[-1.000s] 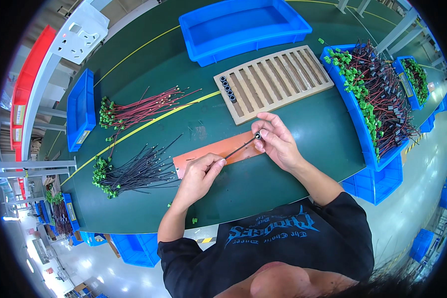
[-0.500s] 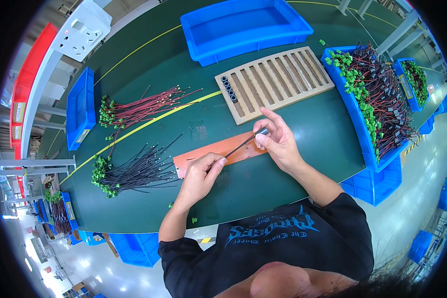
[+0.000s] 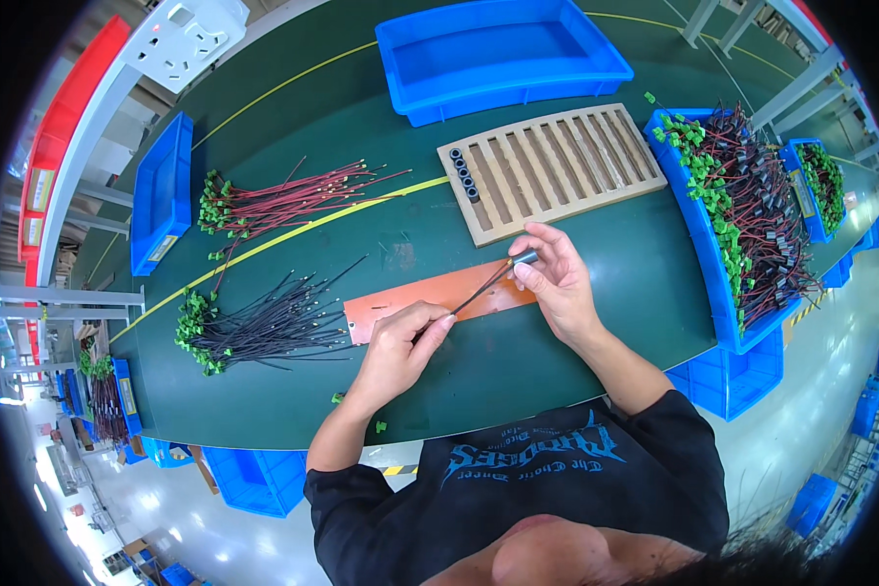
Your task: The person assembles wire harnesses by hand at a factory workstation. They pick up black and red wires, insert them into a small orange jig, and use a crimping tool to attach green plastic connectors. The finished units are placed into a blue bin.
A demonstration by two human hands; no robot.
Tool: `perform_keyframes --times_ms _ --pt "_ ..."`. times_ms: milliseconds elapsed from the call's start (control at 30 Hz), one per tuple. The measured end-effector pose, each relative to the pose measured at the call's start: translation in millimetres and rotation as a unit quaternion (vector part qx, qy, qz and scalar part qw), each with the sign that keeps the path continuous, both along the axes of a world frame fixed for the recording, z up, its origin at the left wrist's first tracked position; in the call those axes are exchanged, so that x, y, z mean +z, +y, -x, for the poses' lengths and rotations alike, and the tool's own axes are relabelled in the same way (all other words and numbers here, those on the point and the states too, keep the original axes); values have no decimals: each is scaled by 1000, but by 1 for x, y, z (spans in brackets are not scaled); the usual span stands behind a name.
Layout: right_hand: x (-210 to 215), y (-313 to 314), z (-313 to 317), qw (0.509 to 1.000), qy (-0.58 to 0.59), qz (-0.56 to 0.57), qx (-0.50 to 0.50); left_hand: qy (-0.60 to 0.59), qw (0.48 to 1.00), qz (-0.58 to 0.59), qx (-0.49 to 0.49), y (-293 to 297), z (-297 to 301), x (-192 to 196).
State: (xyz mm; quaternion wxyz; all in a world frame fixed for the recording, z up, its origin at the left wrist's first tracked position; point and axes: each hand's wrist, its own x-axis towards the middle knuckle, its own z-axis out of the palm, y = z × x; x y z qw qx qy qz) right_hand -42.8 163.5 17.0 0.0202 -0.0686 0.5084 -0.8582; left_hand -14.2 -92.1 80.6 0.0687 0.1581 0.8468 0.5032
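Note:
My right hand [image 3: 564, 285] pinches a small black cylinder [image 3: 525, 257] between thumb and fingers. A thin black wire [image 3: 482, 289] runs from the cylinder's left end to my left hand [image 3: 397, 350], which is closed on it. Both hands are over a flat orange strip [image 3: 363, 312] on the bench. Left of the strip lies a loose bundle of black wires [image 3: 273, 320] with green connectors at their left ends. Behind it is a bundle of red wires [image 3: 293, 202], also with green connectors. Beyond my right hand, a slotted tan tray [image 3: 491, 234] has several black cylinders [image 3: 464, 176] in its leftmost slot.
At the back of the green bench [image 3: 518, 381] is a big blue bin [image 3: 513, 98]. A blue bin [image 3: 689, 230] at the right is heaped with wired cylinders and green connectors. A smaller blue bin [image 3: 161, 200] stands at the far left, below a white socket box [image 3: 188, 44].
The view has shifted slightly. My fingers have curled closer around the cylinder, while the wire stays stretched between both hands.

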Motion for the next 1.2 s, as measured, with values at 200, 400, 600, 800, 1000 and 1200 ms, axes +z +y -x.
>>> perform_keyframes --times_ms 200,400,600,800,1000,1200 --pt "4 -1 0 1000 -2 12 9 5 1000 2 -9 -1 0 -3" --pt "4 1 0 997 -41 58 40 1 1000 -4 -22 -1 0 -4" --pt "3 -7 -11 991 -48 25 123 -1 999 -20 -29 6 3 -14" --pt "0 -17 -18 995 1 2 99 -64 997 -38 -31 9 4 -16" --pt "6 -19 -19 997 -2 0 75 -71 997 -33 -28 9 4 -19" --pt "2 -15 -17 995 -5 -55 87 -91 995 -36 -24 11 3 -13"
